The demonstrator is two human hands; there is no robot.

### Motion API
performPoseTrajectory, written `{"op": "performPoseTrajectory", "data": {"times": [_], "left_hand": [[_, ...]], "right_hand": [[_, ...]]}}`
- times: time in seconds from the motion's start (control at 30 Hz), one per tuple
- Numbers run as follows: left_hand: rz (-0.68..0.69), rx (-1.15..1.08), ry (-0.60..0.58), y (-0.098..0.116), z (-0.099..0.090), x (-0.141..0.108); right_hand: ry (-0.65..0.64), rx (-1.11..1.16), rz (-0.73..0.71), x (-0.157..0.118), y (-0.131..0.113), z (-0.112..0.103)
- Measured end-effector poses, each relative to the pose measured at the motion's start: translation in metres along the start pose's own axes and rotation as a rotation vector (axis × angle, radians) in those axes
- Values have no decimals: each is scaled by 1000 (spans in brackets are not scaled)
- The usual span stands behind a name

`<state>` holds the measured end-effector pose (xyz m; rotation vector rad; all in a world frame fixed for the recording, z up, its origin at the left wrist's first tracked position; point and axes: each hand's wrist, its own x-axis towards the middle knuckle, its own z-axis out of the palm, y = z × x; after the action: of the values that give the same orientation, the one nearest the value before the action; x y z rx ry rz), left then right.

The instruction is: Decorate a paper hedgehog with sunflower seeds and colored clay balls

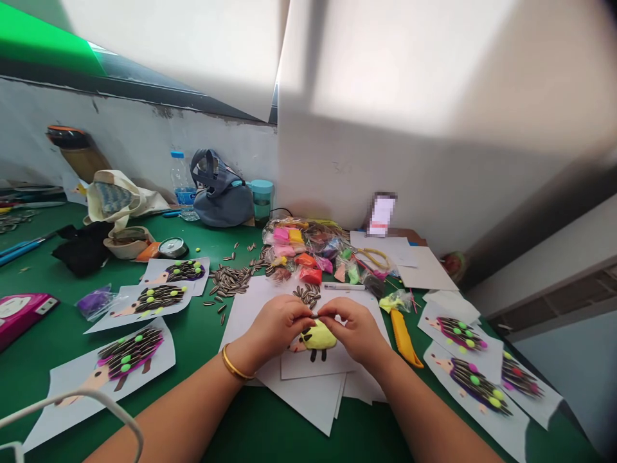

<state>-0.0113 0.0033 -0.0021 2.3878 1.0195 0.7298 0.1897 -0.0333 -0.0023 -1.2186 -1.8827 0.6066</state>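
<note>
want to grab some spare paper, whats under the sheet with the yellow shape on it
More white sheets stick out from under the sheet with the yellow shape; their covered parts can't be seen.

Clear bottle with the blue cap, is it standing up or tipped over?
Upright: the bottle stands beside the blue-gray bag, its blue cap at the top.
</note>
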Motion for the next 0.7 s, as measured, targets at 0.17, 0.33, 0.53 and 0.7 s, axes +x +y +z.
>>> {"op": "performPoseTrajectory", "data": {"times": [0.17, 0.33, 0.53, 0.7], "left_hand": [[-55, 50, -105, -13, -5, -1], [-33, 165, -180, -25, -4, -3], [-19, 141, -211, -24, -5, -3], [-32, 110, -213, -24, -6, -3]], "right_hand": [[-107, -109, 23, -1, 2, -11], [-234, -170, 64, -2, 0, -16], [-280, -221, -2, -4, -6, -7], [-276, -275, -64, -7, -1, 2]]}}
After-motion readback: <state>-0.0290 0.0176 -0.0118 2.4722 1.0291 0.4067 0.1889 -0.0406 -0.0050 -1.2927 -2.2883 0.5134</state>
